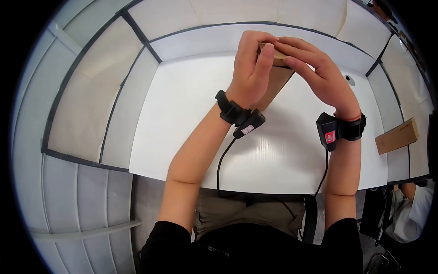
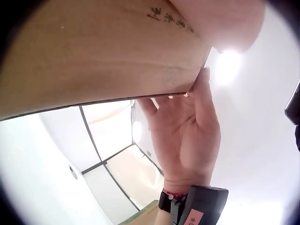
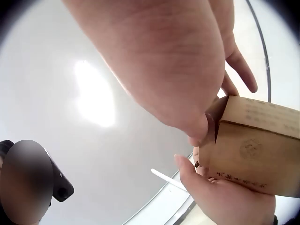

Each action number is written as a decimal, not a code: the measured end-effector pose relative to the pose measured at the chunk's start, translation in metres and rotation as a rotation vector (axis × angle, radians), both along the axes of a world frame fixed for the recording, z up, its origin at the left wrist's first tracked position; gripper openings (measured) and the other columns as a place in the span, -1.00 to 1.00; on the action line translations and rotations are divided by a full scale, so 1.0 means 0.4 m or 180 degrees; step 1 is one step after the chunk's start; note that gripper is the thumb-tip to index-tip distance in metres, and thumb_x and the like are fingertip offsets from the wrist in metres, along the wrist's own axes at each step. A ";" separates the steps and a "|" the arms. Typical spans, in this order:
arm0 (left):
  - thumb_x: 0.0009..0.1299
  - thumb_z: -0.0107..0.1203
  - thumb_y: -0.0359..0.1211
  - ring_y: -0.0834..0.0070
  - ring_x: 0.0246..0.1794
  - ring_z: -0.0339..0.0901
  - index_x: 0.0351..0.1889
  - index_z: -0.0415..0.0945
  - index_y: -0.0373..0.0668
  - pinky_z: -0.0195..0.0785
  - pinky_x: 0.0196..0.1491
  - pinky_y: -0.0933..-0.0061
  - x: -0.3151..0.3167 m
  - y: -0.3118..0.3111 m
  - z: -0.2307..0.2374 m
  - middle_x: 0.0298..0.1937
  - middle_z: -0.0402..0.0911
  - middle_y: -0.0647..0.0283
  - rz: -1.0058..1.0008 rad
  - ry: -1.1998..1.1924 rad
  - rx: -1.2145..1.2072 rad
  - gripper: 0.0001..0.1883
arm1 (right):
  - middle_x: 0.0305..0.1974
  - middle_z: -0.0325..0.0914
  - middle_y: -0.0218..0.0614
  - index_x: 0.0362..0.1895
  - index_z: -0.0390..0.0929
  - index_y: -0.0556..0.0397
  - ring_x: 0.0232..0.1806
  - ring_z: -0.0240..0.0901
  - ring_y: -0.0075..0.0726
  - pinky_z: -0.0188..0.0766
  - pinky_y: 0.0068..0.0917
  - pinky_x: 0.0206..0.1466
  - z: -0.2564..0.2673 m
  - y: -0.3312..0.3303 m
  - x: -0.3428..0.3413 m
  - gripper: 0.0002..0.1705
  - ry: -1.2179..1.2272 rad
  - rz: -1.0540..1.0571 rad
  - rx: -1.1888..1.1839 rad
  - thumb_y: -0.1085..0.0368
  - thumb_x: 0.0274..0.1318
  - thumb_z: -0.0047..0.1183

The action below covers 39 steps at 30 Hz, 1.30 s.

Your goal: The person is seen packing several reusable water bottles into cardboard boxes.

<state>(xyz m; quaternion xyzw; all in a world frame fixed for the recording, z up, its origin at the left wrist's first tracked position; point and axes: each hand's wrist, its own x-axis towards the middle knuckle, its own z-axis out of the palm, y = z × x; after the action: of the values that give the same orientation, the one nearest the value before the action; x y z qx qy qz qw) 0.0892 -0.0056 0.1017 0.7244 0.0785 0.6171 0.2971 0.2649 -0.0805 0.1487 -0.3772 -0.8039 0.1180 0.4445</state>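
A brown cardboard box (image 1: 275, 86) stands on end toward the back of the white table. My left hand (image 1: 253, 68) grips its upper part from the left, with the thumb up near the top edge. My right hand (image 1: 326, 80) reaches over from the right, its fingers fairly straight and touching the box's top end. In the right wrist view, the right thumb (image 3: 199, 129) presses at a flap beside a dark gap in the box (image 3: 253, 152), and the left hand (image 3: 225, 197) holds the printed side. The left wrist view shows the right hand (image 2: 185, 136) at the box's corner.
Another brown box (image 1: 397, 137) lies at the table's right side, by the low partition. White panels with dark edges (image 1: 130, 43) enclose the table (image 1: 182, 114). Cables hang from both wrist cameras. A person (image 1: 410, 210) is partly visible at the lower right.
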 end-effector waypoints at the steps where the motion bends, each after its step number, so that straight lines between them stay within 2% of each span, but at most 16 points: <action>1: 0.61 -0.11 -0.24 0.32 0.02 0.44 0.02 0.46 -0.23 0.30 0.15 0.33 0.000 -0.001 0.000 0.02 0.47 0.15 0.0005 0.0003 -0.0034 -0.74 | 0.23 0.54 -0.25 0.24 0.59 0.03 0.18 0.51 -0.16 0.42 -0.35 0.26 -0.001 0.002 -0.003 -0.62 -0.0032 -0.0021 0.0010 0.23 0.44 0.01; 8: 0.49 -0.16 -0.40 0.27 0.05 0.42 -0.04 0.47 -0.25 0.31 0.15 0.30 0.007 0.012 -0.008 0.04 0.43 0.11 0.0074 -0.0018 -0.0005 -0.78 | 0.27 0.48 -0.28 0.23 0.60 0.02 0.23 0.47 -0.14 0.39 -0.32 0.30 -0.007 0.010 -0.007 -0.62 -0.0264 -0.0084 0.0097 0.21 0.44 0.02; 11: 0.47 -0.25 -0.41 0.31 0.11 0.40 -0.01 0.48 -0.25 0.27 0.23 0.31 -0.002 0.009 -0.006 0.10 0.42 0.13 0.0184 0.0144 0.0067 -0.71 | 0.31 0.42 -0.32 0.24 0.60 0.04 0.30 0.40 -0.22 0.29 -0.36 0.36 -0.020 0.014 -0.014 -0.61 0.0027 0.0091 -0.0095 0.18 0.47 -0.04; 14: 0.46 -0.28 -0.38 0.31 0.16 0.37 0.01 0.49 -0.24 0.23 0.28 0.29 -0.010 0.011 -0.006 0.13 0.42 0.13 0.0186 0.0194 0.0083 -0.66 | 0.32 0.38 -0.36 0.24 0.60 0.04 0.36 0.30 -0.31 0.16 -0.41 0.44 -0.024 0.021 -0.024 -0.58 0.1008 0.0467 -0.0934 0.14 0.50 -0.11; 18: 0.50 -0.28 -0.32 0.30 0.17 0.36 0.01 0.50 -0.23 0.23 0.28 0.29 -0.008 0.015 -0.010 0.13 0.42 0.15 0.0208 0.0124 0.0015 -0.66 | 0.31 0.39 -0.38 0.23 0.61 0.07 0.39 0.25 -0.36 0.07 -0.42 0.47 -0.027 0.028 -0.024 -0.57 0.1070 0.0477 -0.0964 0.13 0.49 -0.13; 24: 0.55 -0.14 -0.30 0.34 0.15 0.37 -0.01 0.51 -0.22 0.24 0.25 0.33 -0.001 0.003 -0.002 0.10 0.43 0.18 0.0430 0.0159 -0.0025 -0.73 | 0.32 0.41 -0.38 0.19 0.63 0.06 0.39 0.25 -0.35 0.06 -0.41 0.47 -0.031 0.035 -0.026 -0.60 0.1489 0.0554 -0.1159 0.18 0.44 -0.07; 30: 0.47 -0.04 -0.39 0.33 0.14 0.39 0.00 0.52 -0.20 0.26 0.24 0.31 0.004 0.009 -0.014 0.09 0.43 0.18 0.0344 0.0100 -0.0050 -0.78 | 0.27 0.47 -0.35 0.14 0.65 0.05 0.34 0.29 -0.35 0.08 -0.37 0.44 -0.049 0.051 -0.024 -0.64 0.1645 0.0653 -0.1190 0.22 0.37 0.01; 34: 0.41 0.04 -0.37 0.22 0.06 0.44 -0.01 0.50 -0.22 0.35 0.16 0.26 0.004 0.016 -0.012 0.05 0.42 0.09 0.0249 0.0027 -0.0008 -0.77 | 0.21 0.50 -0.37 0.15 0.61 0.03 0.29 0.31 -0.37 0.09 -0.40 0.40 -0.057 0.053 -0.027 -0.64 0.1911 0.0894 -0.1355 0.23 0.34 0.02; 37: 0.48 0.02 -0.34 0.31 0.19 0.38 0.15 0.43 -0.19 0.27 0.28 0.28 0.011 0.019 -0.027 0.14 0.43 0.14 0.0489 0.0163 0.0097 -0.69 | 0.19 0.50 -0.38 0.20 0.54 0.04 0.29 0.30 -0.39 0.08 -0.44 0.41 -0.074 0.060 -0.038 -0.60 0.2260 0.0765 -0.1485 0.17 0.38 -0.01; 39: 0.43 0.13 -0.29 0.26 0.24 0.38 0.31 0.31 -0.17 0.28 0.31 0.24 0.017 0.019 -0.047 0.22 0.41 0.08 0.0349 0.0207 -0.0416 -0.50 | 0.21 0.48 -0.36 0.26 0.47 0.06 0.31 0.28 -0.40 0.07 -0.44 0.43 -0.109 0.074 -0.060 -0.54 0.2714 0.0542 -0.1399 0.09 0.43 -0.06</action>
<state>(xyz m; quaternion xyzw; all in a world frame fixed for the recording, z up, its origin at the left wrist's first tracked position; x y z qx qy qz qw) 0.0958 0.0020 0.0831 0.7178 0.1677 0.6022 0.3067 0.2409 -0.0508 0.1050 -0.3130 -0.5343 0.4649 0.6328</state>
